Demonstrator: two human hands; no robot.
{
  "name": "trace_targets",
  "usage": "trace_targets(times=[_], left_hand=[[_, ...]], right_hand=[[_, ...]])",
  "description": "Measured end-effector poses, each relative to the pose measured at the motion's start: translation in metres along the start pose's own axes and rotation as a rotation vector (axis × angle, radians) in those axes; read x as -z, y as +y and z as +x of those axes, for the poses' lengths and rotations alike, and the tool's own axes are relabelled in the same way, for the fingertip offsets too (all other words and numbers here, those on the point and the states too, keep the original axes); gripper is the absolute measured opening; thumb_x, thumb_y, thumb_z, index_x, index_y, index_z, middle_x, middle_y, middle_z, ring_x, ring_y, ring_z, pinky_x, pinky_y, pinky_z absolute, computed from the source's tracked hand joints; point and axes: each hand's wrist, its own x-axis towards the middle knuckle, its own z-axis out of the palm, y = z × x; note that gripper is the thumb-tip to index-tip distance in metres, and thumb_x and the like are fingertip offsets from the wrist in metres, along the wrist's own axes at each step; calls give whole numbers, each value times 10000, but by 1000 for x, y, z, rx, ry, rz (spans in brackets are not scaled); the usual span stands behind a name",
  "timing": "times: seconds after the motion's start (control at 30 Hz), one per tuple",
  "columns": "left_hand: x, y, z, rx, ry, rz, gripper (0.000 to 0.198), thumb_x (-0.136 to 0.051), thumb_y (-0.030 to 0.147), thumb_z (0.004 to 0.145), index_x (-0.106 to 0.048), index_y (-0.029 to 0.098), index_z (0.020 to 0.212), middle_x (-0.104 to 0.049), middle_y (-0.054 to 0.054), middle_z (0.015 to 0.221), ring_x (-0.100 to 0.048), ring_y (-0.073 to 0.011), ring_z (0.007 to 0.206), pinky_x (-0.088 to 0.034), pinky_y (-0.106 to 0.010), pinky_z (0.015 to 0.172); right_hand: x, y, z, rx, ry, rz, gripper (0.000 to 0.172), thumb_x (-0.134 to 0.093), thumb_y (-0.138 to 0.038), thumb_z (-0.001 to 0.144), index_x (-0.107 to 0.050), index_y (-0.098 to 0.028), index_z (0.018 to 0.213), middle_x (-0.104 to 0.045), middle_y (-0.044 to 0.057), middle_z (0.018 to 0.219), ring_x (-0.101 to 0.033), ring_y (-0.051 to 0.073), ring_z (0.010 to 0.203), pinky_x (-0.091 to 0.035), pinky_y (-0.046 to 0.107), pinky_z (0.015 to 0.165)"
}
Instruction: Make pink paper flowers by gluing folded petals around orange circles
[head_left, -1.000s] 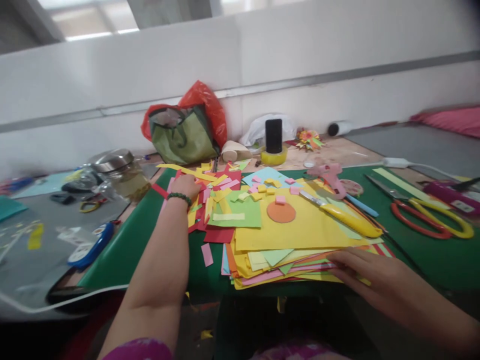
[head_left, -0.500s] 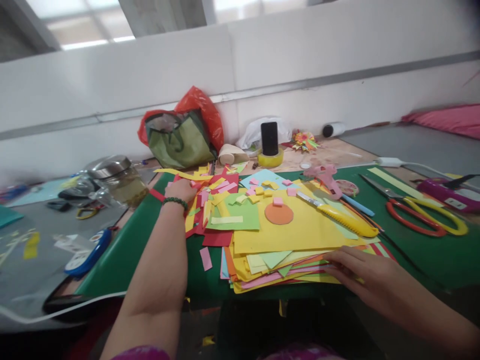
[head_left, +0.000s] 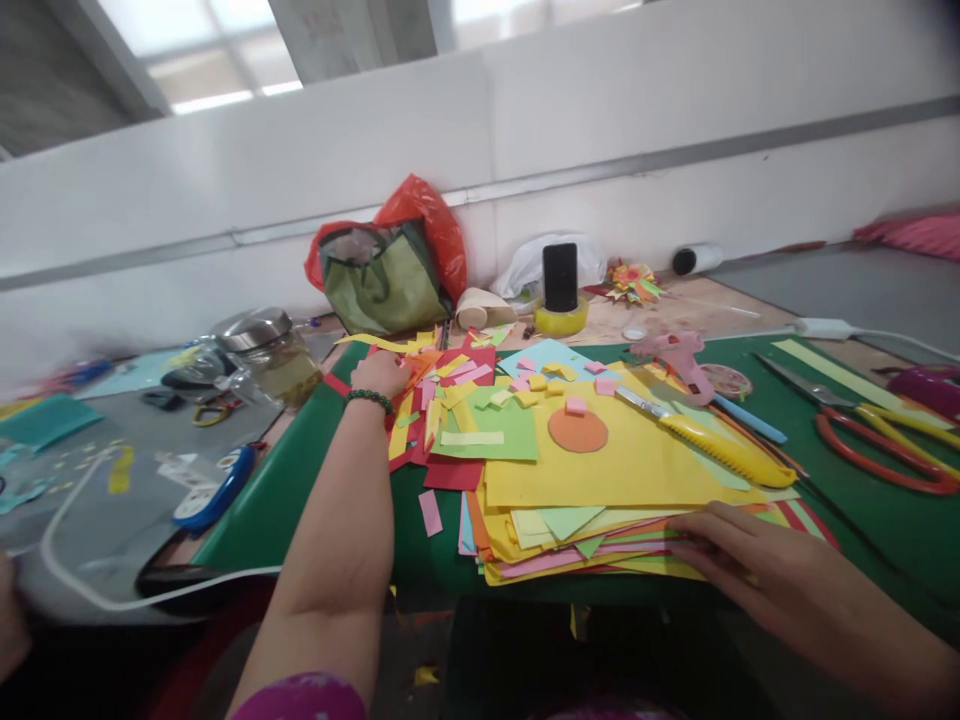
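My left hand [head_left: 381,374], above a green bead bracelet, reaches into a pile of cut paper strips [head_left: 450,375]. Its fingers are bent and partly hidden; an orange bit of paper shows at the fingertips, but whether they grip it is unclear. My right hand [head_left: 724,545] lies with fingers stretched out against the front edge of a stack of coloured paper [head_left: 585,570]. On top is a yellow sheet [head_left: 517,487] bearing an orange paper circle [head_left: 577,431] with a pink scrap on it. A yellow box cutter [head_left: 727,450] rests at its right side.
Right of the stack are a pink glue gun [head_left: 679,358] and large scissors [head_left: 877,425]. A phone [head_left: 560,278] stands on a yellow tape roll [head_left: 561,319] behind. To the left sit a glass jar [head_left: 274,360] and a blue-white tool [head_left: 217,490]. Another person's hand [head_left: 11,620] shows far left.
The view has shifted so everything appears further right. An orange bit of paper now shows by my left fingertips. My right hand keeps its place on the stack's edge.
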Motion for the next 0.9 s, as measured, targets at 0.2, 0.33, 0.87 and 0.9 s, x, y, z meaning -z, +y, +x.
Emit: trace_targets(times=[0.2,0.33,0.87,0.9], left_hand=[[3,-4,1,33,54,-37,366,-572,248,781,-700,202,1121,-694,-129,1178,-640,-320,1073,-505,-412,888],[-2,-7,5,8,68,-56,372,-543,373,817,-694,206,1113,-688,-127,1189,-633,-299,1091,-503,-368,889],[-21,-7,11,-14,49,-132,338,-628,229,716,-721,229,1041,-685,-98,1203,-628,-296,1103,-475,-377,945],[-20,-6,10,-7,61,-142,329,-618,217,725,-725,239,1035,-696,-90,1184,-632,-293,1095,-479,-378,937]], right_hand=[[5,0,2,75,-44,72,352,-386,-411,988,-684,-242,905,-747,36,822,-717,176,679,-565,243,550],[-4,8,-4,90,17,44,348,-406,-434,976,-693,-240,935,-758,38,829,-724,202,661,-571,273,524],[-16,18,-11,104,25,35,321,-426,-435,966,-692,-259,927,-756,29,813,-722,203,650,-575,277,521],[-16,18,-10,106,23,32,315,-429,-431,965,-690,-258,925,-756,27,815,-724,203,652,-575,278,518]])
